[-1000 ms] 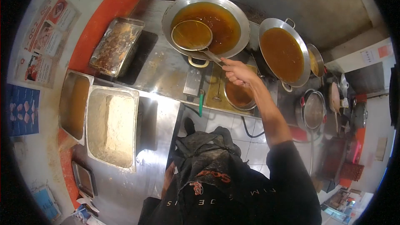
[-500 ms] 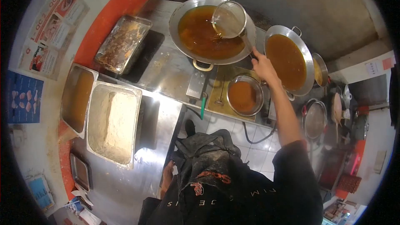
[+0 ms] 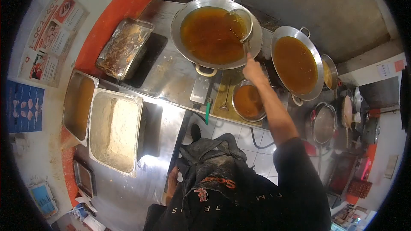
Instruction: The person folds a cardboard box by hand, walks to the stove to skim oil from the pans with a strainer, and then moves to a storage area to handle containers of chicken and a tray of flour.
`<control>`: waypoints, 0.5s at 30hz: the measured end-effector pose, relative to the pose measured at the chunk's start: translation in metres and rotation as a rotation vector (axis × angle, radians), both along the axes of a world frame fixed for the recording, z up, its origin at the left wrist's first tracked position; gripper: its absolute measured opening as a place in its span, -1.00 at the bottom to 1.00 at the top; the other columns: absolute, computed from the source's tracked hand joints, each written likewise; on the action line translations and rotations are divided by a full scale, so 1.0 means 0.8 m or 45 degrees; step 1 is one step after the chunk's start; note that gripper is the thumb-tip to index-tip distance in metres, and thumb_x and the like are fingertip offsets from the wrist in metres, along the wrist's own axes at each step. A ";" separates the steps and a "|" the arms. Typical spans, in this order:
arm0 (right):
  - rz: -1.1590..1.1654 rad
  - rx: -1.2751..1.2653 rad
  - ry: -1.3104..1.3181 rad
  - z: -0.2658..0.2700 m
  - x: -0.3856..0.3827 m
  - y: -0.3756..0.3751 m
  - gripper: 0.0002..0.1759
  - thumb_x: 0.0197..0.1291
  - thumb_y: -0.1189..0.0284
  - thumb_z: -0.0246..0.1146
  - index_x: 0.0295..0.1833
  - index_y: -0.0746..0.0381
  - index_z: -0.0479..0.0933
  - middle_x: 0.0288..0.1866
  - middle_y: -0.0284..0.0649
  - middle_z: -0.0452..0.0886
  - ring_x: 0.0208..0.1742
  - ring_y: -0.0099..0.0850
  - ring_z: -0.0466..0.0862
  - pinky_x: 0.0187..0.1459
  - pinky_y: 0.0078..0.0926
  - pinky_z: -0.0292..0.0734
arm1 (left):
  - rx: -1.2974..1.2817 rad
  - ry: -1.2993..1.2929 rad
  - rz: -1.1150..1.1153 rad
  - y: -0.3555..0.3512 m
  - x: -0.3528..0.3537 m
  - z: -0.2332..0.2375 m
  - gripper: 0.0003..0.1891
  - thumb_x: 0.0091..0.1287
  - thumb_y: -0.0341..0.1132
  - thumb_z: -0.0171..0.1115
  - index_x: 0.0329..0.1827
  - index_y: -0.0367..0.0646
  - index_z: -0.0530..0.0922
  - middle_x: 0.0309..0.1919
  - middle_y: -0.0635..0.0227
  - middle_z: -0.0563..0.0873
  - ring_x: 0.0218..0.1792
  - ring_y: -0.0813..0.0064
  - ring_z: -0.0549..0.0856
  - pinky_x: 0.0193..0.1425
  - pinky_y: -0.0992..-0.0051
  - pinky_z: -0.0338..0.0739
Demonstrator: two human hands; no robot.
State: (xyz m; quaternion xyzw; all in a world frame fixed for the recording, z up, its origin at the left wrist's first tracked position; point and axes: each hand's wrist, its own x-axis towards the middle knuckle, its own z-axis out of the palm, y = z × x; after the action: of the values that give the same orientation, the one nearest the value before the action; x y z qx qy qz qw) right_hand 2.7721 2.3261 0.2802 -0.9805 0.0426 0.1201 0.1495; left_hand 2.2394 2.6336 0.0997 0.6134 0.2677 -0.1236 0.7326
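Observation:
My right hand (image 3: 255, 72) is closed round the handle of a round mesh strainer (image 3: 242, 22). The strainer's head is tilted and dips into the brown liquid at the right side of a large two-handled pan (image 3: 177, 42). Below my right forearm sits a metal bowl (image 3: 248, 101) of orange-brown contents. A second pan (image 3: 295, 65) of brown liquid stands to the right. My left hand (image 3: 172, 181) hangs low beside the counter, by the dark apron; its fingers are mostly hidden.
At left are a foil-lined tray (image 3: 125, 48), a deep tray of brown liquid (image 3: 79, 105) and a deep tray of pale powder (image 3: 115, 130). A green-handled tool (image 3: 208, 111) lies at the counter edge. Another strainer (image 3: 324, 123) is at right.
The strainer has gone from above the pan down into the liquid, and its head has tipped. My right hand has moved left with it. My left hand stays low.

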 end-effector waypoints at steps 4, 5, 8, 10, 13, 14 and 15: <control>-0.060 0.314 0.181 0.008 -0.004 0.036 -0.25 0.22 0.54 0.07 0.54 0.26 0.04 0.05 0.29 0.58 -0.02 0.04 0.66 -0.01 -0.13 0.61 | -0.129 0.129 0.106 0.003 -0.009 -0.018 -0.51 0.44 -0.06 0.10 0.25 -0.26 0.46 0.17 0.25 0.57 0.12 0.40 0.54 0.23 0.39 0.36; -0.107 0.434 0.338 0.019 -0.008 0.044 -0.28 0.24 0.54 0.03 0.54 0.26 0.05 0.05 0.27 0.59 -0.07 0.00 0.69 -0.11 -0.17 0.65 | -0.163 0.163 0.146 0.003 -0.013 -0.023 -0.51 0.44 -0.05 0.10 0.25 -0.26 0.46 0.16 0.26 0.57 0.12 0.40 0.54 0.22 0.39 0.37; -0.144 0.703 0.368 -0.027 -0.006 0.053 -0.31 0.31 0.51 -0.03 0.56 0.20 0.02 -0.37 -0.09 0.54 -0.47 -0.31 0.55 -0.50 -0.33 0.49 | -0.266 0.273 0.297 0.004 -0.036 -0.043 -0.52 0.44 -0.05 0.10 0.24 -0.25 0.47 0.15 0.27 0.58 0.10 0.41 0.55 0.21 0.39 0.38; -0.196 0.950 0.421 -0.039 -0.005 0.062 -0.29 0.33 0.49 -0.05 0.58 0.14 -0.03 -0.61 -0.35 0.38 -0.67 -0.52 0.32 -0.65 -0.47 0.27 | -0.333 0.334 0.428 0.005 -0.057 -0.061 -0.52 0.44 -0.04 0.10 0.23 -0.24 0.48 0.14 0.28 0.59 0.09 0.42 0.56 0.19 0.39 0.39; -0.187 1.004 0.421 -0.013 -0.015 0.080 -0.29 0.35 0.48 -0.02 0.58 0.15 -0.04 -0.61 -0.36 0.36 -0.66 -0.56 0.30 -0.65 -0.51 0.22 | -0.472 0.409 0.439 0.007 -0.028 -0.022 -0.53 0.45 -0.04 0.08 0.22 -0.22 0.50 0.11 0.30 0.61 0.08 0.43 0.57 0.20 0.40 0.40; -0.191 1.009 0.420 -0.011 -0.015 0.083 -0.29 0.35 0.48 -0.02 0.58 0.15 -0.04 -0.61 -0.36 0.36 -0.66 -0.56 0.30 -0.65 -0.51 0.22 | -0.580 0.467 0.396 0.007 -0.009 0.005 -0.54 0.45 -0.04 0.06 0.21 -0.21 0.51 0.09 0.32 0.62 0.08 0.44 0.57 0.22 0.40 0.40; -0.190 1.062 0.433 -0.009 -0.015 0.086 -0.29 0.37 0.47 -0.01 0.58 0.16 -0.05 -0.60 -0.36 0.36 -0.65 -0.57 0.30 -0.65 -0.52 0.21 | -0.576 0.467 0.392 0.005 -0.003 0.016 -0.54 0.45 -0.04 0.06 0.21 -0.21 0.51 0.09 0.32 0.62 0.08 0.44 0.57 0.22 0.40 0.40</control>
State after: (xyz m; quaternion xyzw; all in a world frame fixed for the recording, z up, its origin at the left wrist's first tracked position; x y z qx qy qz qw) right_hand 2.7603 2.3948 0.2732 -0.7970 0.0852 0.2753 0.5307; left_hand 2.2368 2.6379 0.1122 0.3549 0.4505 -0.1761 0.8000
